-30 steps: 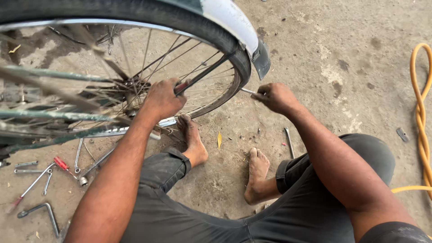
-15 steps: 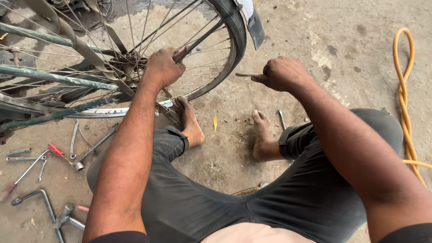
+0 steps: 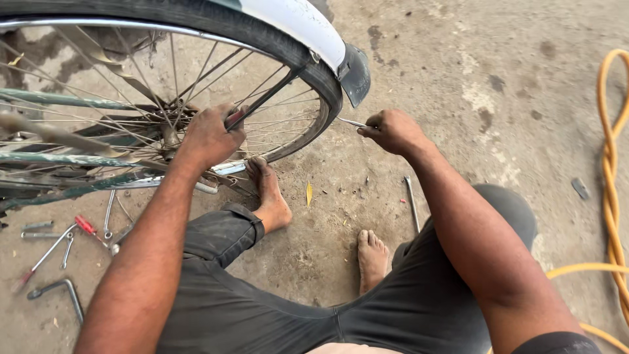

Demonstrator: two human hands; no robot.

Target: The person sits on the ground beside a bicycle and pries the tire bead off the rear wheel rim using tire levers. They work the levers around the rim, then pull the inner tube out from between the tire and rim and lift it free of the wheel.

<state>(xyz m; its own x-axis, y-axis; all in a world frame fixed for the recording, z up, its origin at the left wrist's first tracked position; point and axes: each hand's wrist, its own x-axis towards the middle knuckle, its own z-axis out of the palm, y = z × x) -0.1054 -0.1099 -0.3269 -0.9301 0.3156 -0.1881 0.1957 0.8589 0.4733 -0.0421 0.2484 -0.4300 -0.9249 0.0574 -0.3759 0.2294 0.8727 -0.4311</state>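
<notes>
Concrete floor (image 3: 498,78), bicycle wheel (image 3: 196,39) upper left. Left hand (image 3: 209,134) closed around mudguard stay (image 3: 262,101); right hand (image 3: 393,130), now at tyre edge, pinches thin metal tool (image 3: 350,122). Loose spanners (image 3: 59,249) lower left, unmoved.

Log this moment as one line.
left hand: grips mudguard stay | right hand: holds thin metal tool at tyre
</notes>
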